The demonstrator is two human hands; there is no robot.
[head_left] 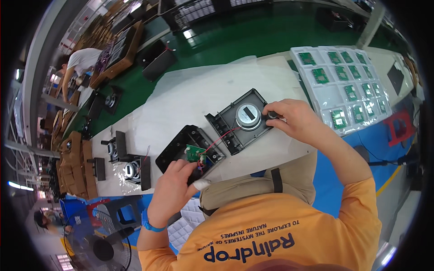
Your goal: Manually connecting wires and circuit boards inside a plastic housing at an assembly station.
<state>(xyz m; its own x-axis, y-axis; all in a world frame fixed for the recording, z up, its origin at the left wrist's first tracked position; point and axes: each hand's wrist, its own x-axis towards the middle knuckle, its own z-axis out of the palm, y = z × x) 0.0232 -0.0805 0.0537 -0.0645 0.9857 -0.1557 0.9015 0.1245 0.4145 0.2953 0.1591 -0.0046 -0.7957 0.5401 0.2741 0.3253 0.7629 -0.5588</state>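
My left hand (177,179), with a blue wristband, pinches a small green circuit board (194,153) at the near edge of a black plastic housing shell (174,149). Red wires (221,135) run from the board to a round silver speaker (247,116) mounted in a second black panel (235,135). My right hand (289,118) rests on that panel's right edge, fingers closed on a small black round part (271,115) beside the speaker. Both black pieces lie on a white sheet (190,97) covering the table.
A clear tray (330,97) with several green circuit boards lies at the right. More black speaker parts (131,169) sit at the table's left end. Cardboard boxes (74,167) and a floor fan (101,246) stand at the left, and a person (81,61) bends over far off.
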